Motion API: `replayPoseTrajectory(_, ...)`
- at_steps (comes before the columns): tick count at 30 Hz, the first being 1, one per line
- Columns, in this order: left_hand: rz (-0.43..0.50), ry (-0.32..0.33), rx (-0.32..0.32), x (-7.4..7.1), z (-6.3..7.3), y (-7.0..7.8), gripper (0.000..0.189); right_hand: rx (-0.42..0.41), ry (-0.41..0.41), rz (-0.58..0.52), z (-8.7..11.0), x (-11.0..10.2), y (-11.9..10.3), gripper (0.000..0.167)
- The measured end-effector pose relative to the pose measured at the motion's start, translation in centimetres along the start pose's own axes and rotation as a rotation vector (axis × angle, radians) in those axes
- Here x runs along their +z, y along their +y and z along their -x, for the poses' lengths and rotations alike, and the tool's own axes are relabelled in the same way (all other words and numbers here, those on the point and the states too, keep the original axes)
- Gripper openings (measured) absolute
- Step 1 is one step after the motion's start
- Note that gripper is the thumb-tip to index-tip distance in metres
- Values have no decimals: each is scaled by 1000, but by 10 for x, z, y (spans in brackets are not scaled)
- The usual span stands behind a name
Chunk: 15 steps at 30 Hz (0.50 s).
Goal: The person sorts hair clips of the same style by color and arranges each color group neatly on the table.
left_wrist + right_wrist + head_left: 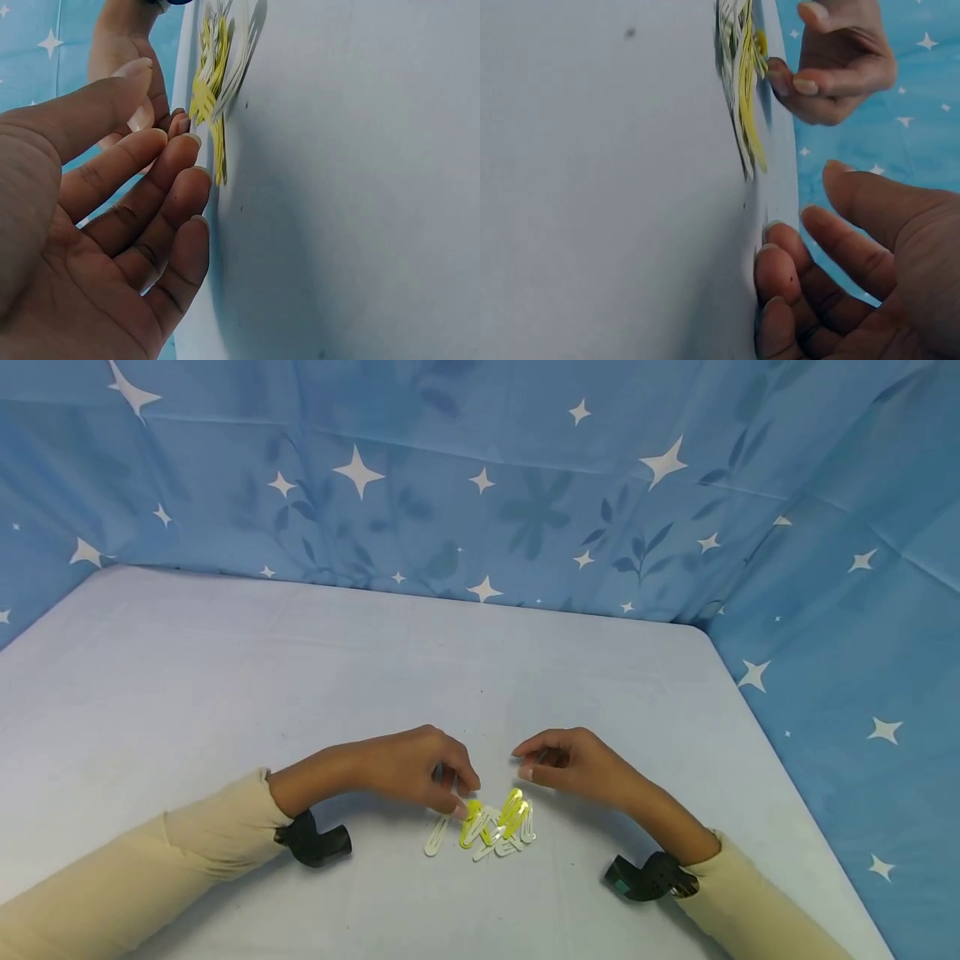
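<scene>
Yellow and white snap hair clips (513, 817) lie in a small overlapping pile on the white-covered table. One white clip (436, 837) rests a little apart on the pile's left side. My left hand (422, 768) hovers at the pile's left edge, thumb tip close over a yellow clip. In the left wrist view its fingers (184, 191) are loosely bent, with nothing between them and the thumb. Just beyond the pile on the right is my right hand (576, 766). Its relaxed fingers (776, 274) stay near the cloth and hold nothing; the clips (744, 97) lie ahead of them.
The white tablecloth (225, 693) spreads around the pile on all sides. A blue curtain with stars and leaves (450, 485) hangs behind the table and along its right side. Black wrist cameras (318, 842) sit on both forearms, close above the cloth.
</scene>
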<state>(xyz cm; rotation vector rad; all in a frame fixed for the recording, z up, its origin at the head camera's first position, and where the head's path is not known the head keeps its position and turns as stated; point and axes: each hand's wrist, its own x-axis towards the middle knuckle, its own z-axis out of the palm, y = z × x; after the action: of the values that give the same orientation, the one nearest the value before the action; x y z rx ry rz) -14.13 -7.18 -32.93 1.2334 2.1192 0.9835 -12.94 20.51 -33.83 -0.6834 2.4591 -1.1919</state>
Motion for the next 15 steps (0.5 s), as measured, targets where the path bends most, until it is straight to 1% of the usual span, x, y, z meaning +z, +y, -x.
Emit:
replayPoseTrajectory(4, -3, -4, 6, 3, 2, 0, 27, 10, -38, -12, 3, 4, -4, 23)
replayPoseTrajectory(9, -14, -3, 18, 6, 3, -5, 29, 31, -79, -22, 7, 8, -8, 24)
replayPoseTrajectory(12, -23, 7, 27, 9, 3, -5, 29, 32, -68, 10, 9, 11, -10, 23)
replayPoseTrajectory(15, -29, 18, 2, 12, 3, -3, 27, 20, -40, 57, 11, 15, -11, 23)
